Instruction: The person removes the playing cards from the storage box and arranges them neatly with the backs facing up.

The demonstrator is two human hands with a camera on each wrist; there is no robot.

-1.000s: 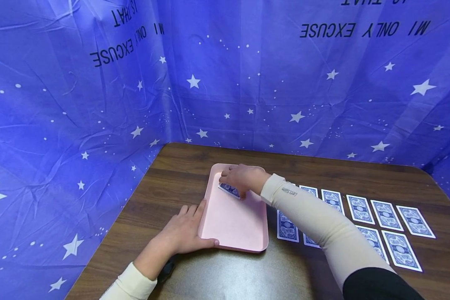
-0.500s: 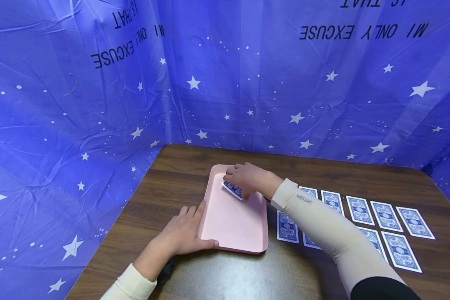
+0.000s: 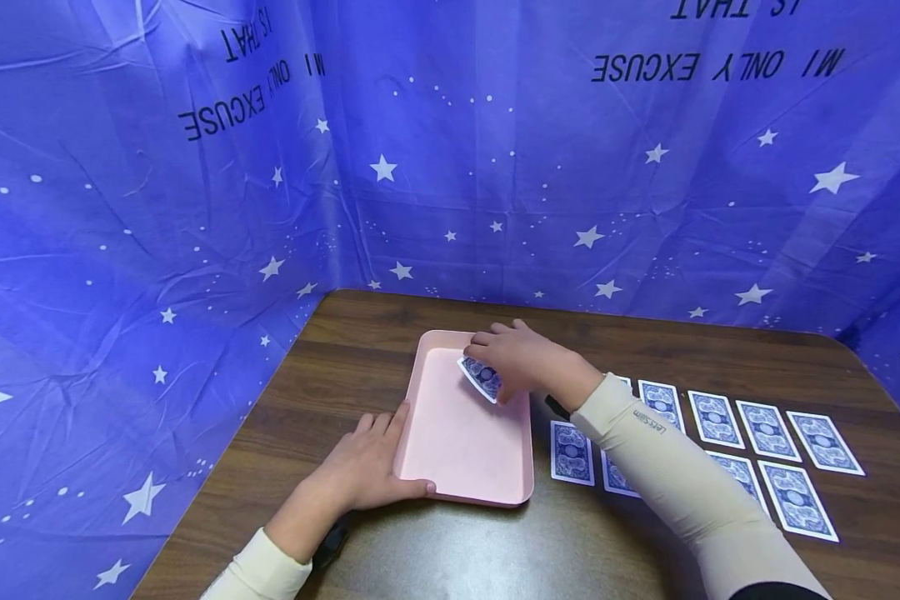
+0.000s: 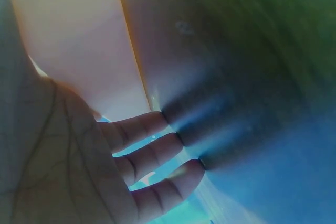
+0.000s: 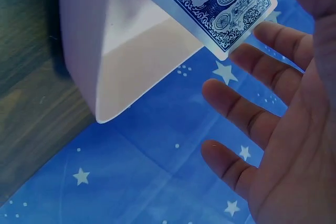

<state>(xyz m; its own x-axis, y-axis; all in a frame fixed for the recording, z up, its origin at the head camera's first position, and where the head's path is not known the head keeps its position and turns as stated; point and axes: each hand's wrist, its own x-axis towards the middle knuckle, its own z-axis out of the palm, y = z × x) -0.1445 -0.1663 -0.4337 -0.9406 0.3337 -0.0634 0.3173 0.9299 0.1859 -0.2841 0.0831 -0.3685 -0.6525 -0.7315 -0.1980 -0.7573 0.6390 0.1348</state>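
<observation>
A pink tray (image 3: 457,450) lies on the brown table (image 3: 345,350). My left hand (image 3: 367,471) braces its near left corner, with straight fingers (image 4: 152,156) against the left wall (image 4: 79,40) and the thumb along the near rim. My right hand (image 3: 521,358) hovers over the tray's far end and pinches a blue-backed playing card (image 3: 482,377). In the right wrist view the card (image 5: 220,3) hangs tilted above the tray's corner (image 5: 121,40), and the other fingers (image 5: 236,108) are spread loose below it.
Several blue-backed cards (image 3: 765,429) lie face down in two rows on the table right of the tray, partly hidden by my right forearm (image 3: 667,467). A blue star-printed cloth (image 3: 195,250) walls the table at the back and both sides.
My right hand has moved right along the tray's far end with the card, which now tilts more steeply. The left hand and tray have stayed put.
</observation>
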